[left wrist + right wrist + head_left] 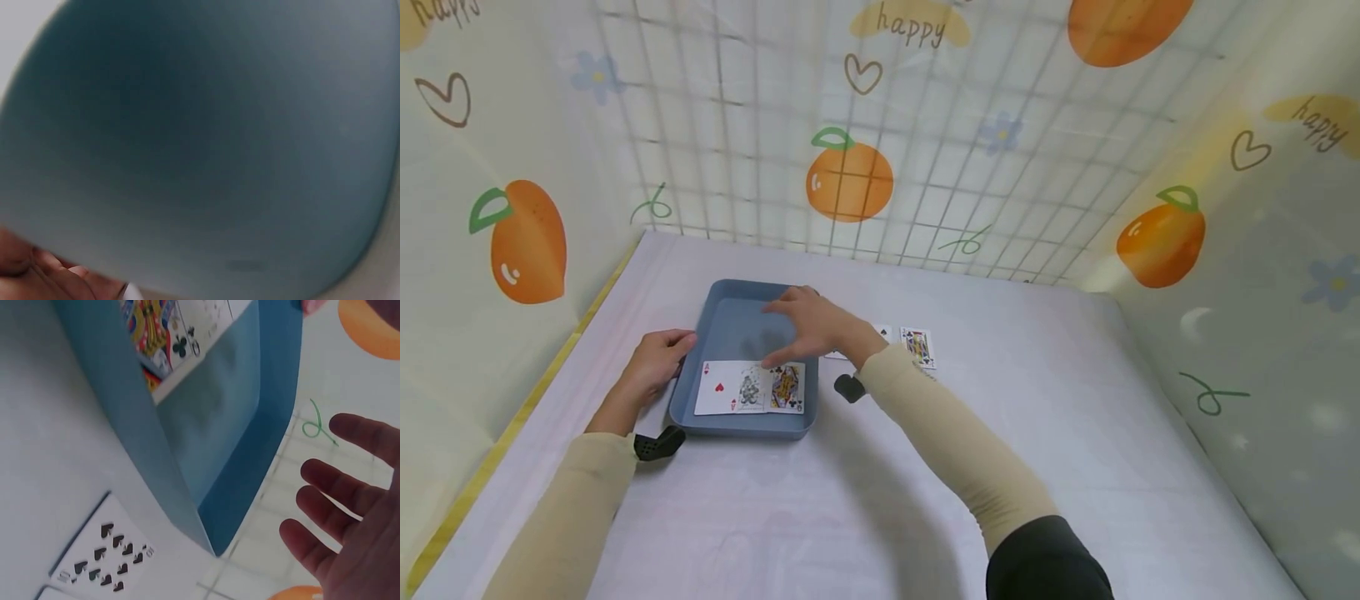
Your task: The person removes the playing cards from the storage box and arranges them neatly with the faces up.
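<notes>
Gripping the tray (730, 327) is the left hand (652, 365), right hand (820, 323) hovering above.

2 arms (955, 442) forward (the right angled leftward), left grip (655, 362) with curled fingers, right grip (812, 322) loosely spread.

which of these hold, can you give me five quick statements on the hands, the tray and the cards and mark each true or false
1. The left hand is at the tray's left edge. True.
2. Every card lies inside the tray. False: the ten of spades lies outside it.
3. The ace of hearts lies inside the tray. True.
4. The tray is yellow. False: it is blue-grey.
5. The right hand's fingers are spread. True.
</notes>
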`<action>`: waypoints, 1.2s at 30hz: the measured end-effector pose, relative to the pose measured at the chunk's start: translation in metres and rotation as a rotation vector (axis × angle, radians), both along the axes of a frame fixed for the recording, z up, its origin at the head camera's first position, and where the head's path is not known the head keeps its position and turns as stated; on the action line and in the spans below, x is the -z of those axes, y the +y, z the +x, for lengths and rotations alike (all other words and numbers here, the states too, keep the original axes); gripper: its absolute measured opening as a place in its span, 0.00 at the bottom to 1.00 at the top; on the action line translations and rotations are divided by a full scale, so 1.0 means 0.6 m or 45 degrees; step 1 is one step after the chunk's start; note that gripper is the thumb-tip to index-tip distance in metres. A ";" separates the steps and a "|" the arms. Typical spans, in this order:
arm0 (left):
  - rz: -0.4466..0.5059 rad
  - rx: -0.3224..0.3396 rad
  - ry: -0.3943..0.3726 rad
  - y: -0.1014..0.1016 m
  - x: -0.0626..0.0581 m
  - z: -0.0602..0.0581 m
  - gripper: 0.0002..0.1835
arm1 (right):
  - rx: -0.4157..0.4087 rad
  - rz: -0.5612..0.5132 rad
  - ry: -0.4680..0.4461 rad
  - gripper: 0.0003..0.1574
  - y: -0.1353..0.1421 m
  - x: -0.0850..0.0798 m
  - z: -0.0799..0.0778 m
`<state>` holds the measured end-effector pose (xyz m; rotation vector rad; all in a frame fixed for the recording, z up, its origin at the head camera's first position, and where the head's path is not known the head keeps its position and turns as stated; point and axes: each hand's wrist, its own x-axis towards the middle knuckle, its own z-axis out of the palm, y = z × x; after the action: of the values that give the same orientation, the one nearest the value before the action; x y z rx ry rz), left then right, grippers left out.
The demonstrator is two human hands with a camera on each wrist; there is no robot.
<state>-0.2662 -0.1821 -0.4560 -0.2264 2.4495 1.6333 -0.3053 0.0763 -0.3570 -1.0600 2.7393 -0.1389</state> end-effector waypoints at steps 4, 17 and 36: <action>0.011 -0.004 0.004 -0.003 0.002 -0.001 0.28 | -0.024 0.037 0.010 0.57 -0.016 0.008 0.005; 0.020 -0.010 0.004 -0.004 0.001 0.000 0.28 | -0.130 0.089 0.023 0.57 -0.057 0.025 0.020; 0.047 0.008 0.013 -0.005 -0.001 -0.001 0.28 | -0.176 0.168 0.057 0.57 -0.095 0.063 0.034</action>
<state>-0.2666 -0.1854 -0.4553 -0.2053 2.4223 1.6797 -0.2848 0.0192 -0.3947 -1.2239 2.6601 0.0861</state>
